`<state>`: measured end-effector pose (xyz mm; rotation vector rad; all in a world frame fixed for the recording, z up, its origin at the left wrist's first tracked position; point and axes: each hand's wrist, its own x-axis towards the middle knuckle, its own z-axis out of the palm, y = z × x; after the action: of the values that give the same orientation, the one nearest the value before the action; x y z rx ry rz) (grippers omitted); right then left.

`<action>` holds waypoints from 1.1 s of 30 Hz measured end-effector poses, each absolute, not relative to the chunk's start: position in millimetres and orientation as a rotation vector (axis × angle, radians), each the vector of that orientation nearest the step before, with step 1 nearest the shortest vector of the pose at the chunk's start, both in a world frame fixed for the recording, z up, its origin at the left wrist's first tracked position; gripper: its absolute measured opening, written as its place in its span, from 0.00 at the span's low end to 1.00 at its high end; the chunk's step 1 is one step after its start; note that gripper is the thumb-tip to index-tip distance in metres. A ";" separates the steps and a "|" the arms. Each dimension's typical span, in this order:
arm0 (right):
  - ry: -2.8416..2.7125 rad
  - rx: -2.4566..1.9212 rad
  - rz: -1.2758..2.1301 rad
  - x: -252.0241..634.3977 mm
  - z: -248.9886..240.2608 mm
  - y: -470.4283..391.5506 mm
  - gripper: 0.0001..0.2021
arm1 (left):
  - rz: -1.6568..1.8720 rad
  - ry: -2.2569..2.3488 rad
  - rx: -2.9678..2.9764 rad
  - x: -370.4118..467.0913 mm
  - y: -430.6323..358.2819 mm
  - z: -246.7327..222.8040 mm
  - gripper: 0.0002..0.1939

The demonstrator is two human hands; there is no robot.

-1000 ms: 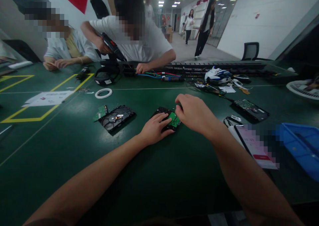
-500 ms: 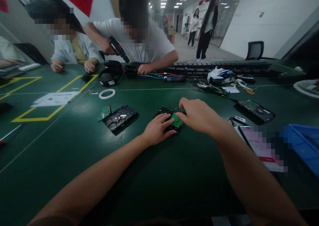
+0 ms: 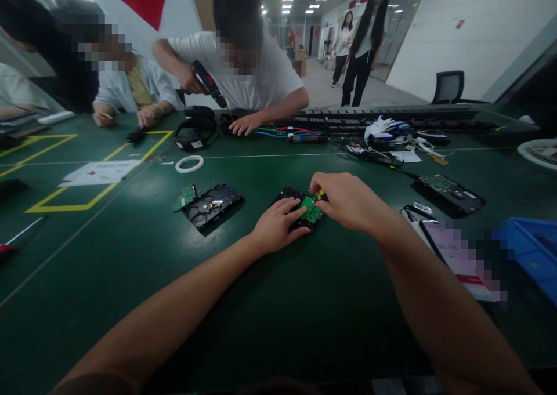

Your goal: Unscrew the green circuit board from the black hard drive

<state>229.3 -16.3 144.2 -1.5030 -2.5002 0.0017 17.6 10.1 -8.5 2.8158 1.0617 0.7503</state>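
A black hard drive (image 3: 285,195) with a green circuit board (image 3: 310,210) lies on the table in front of me. My left hand (image 3: 278,224) holds it down, fingers across its top and thumb along the near edge. Above the board's right end, my right hand (image 3: 337,200) is closed around a small screwdriver (image 3: 321,195) with a yellow and black handle. Its tip points down at the board; exact contact is too small to tell. To the left, another opened hard drive (image 3: 213,206) rests beside a loose green board (image 3: 185,196).
On the right lie a third hard drive (image 3: 450,193), a phone (image 3: 456,250) and a blue crate (image 3: 533,256). A white tape ring (image 3: 190,164) sits farther back. Across the table, a person (image 3: 261,82) holds a power drill (image 3: 209,84) near cables. A long screwdriver (image 3: 24,231) lies far left.
My right hand has turned slightly, and the screwdriver's yellow handle now shows. My left hand stays on the drive. The co-worker's hand across the table has spread and shifted left.
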 end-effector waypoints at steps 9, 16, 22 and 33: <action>-2.445 -1.723 -0.080 223.0 144.9 -18.2 0.09 | 0.754 1.047 2.810 17.8 10.8 -7.9 0.32; -2.483 -1.658 0.042 222.5 151.3 -17.7 0.13 | 0.770 1.052 2.824 18.1 10.8 -9.2 0.31; -2.434 -1.785 -0.046 220.4 149.9 -19.6 0.11 | 0.793 1.026 2.819 17.3 11.5 -8.8 0.31; -2.412 -1.689 0.069 221.1 149.1 -15.6 0.12 | 0.780 1.027 2.813 17.6 11.8 -8.7 0.32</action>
<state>221.1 -15.6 149.1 -1.6895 -2.4121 0.0685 17.6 11.8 -8.7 2.8133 1.0268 0.7805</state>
